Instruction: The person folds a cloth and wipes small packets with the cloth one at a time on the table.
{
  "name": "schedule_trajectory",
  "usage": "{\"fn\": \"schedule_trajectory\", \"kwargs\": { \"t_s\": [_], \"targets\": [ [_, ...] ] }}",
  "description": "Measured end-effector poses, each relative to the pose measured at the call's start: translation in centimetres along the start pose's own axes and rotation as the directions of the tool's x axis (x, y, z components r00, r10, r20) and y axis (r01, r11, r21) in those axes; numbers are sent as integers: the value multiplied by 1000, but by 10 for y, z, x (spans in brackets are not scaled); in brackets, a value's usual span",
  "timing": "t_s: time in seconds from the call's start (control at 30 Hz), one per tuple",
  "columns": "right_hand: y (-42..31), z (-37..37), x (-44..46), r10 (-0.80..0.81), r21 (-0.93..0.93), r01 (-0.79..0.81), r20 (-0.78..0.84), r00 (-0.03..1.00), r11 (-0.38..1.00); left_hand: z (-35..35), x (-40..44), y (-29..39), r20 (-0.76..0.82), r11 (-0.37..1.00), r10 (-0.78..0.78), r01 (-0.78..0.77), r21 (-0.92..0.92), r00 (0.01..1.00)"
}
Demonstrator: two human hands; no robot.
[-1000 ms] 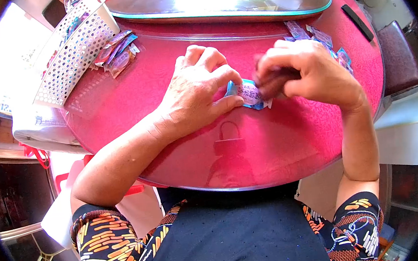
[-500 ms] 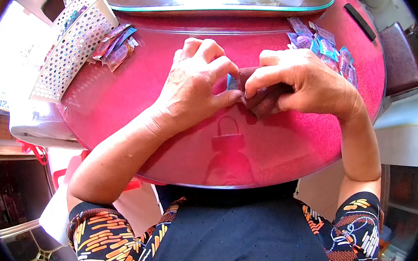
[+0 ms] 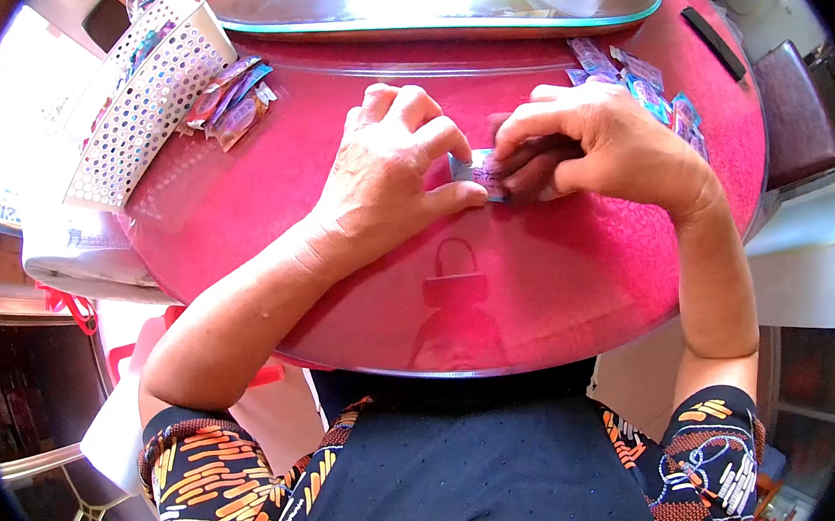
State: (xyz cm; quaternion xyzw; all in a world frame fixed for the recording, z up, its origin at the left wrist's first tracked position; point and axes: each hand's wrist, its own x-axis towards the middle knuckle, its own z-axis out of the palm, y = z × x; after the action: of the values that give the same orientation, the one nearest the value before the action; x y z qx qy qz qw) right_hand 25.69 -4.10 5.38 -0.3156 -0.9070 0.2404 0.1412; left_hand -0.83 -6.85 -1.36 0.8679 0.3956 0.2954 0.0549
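Observation:
A small blue and purple printed packet lies on the red table in front of me. My left hand pinches its left end between thumb and forefinger. Bunched in my right hand is a dark brown cloth, which touches the packet's right part and hides that end. The cloth's edge is slightly blurred by motion.
A white perforated basket with packets inside stands at the back left, beside a pile of packets. More packets lie beyond my right hand. A glass-topped tray is at the back, a black bar at the right.
The cloth covered most of the packet half a second ago; it has since moved right, and the packet's printed face shows again. My left hand has stayed at the packet's left end.

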Motion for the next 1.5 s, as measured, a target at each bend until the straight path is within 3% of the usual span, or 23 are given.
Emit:
{"fn": "schedule_trajectory", "kwargs": {
  "t_s": [0.1, 0.2, 0.23, 0.3, 0.5, 0.57, 0.73, 0.87, 0.97, 1.07, 1.23, 1.33, 1.47, 1.5],
  "targets": [
    [6, -13, -8, 159, 121, -163, 43, 986, 979, -1, 0, 1, 10, 1000, 12, -12, 20, 1000],
    [11, -20, -12, 315, 468, -341, 134, 939, 815, -3, -1, -1, 17, 1000, 26, -26, -1, 1000],
    [18, -20, -12, 241, 360, -246, 60, 969, 900, -2, -1, -3, -8, 997, 67, -67, 37, 998],
    [20, -22, -12, 254, 377, -245, 25, 967, 893, 1, -1, -8, -53, 983, 147, -140, 116, 988],
    [22, -21, -13, 202, 323, -175, -50, 978, 930, -4, -1, 12, 15, 995, 62, -63, 74, 998],
    [17, -23, -13, 193, 253, -176, -45, 980, 951, -3, 0, 11, 36, 989, 133, -135, 64, 991],
    [17, -23, -14, 206, 332, -180, -45, 978, 926, -1, 3, 7, 39, 939, 341, -342, 34, 939],
    [23, -18, -12, 105, 321, -59, -130, 986, 945, -7, 1, 5, -7, 984, 159, -159, -83, 987],
    [17, -8, -6, 66, 413, 4, -156, 985, 911, -11, -1, 3, 94, 982, 176, -169, -81, 980],
    [5, 6, 5, -233, -11, 236, -194, 953, 972, -10, -1, 2, 84, 984, 162, -155, -84, 983],
    [4, 10, 0, -16, -97, 3, -133, 991, 995, -11, -2, -2, 102, 993, 119, -115, -41, 988],
    [7, 6, -2, -56, -296, -6, -199, 978, 955, -13, -2, -2, 101, 992, 111, -104, -70, 989],
    [-7, 19, 6, -199, -84, 186, -191, 961, 979, -5, -2, -12, 53, 992, 121, -119, -44, 991],
    [-12, 20, 4, -192, -155, 171, -134, 972, 973, -4, -2, -13, 46, 992, 117, -115, -49, 992]
  ]
}}
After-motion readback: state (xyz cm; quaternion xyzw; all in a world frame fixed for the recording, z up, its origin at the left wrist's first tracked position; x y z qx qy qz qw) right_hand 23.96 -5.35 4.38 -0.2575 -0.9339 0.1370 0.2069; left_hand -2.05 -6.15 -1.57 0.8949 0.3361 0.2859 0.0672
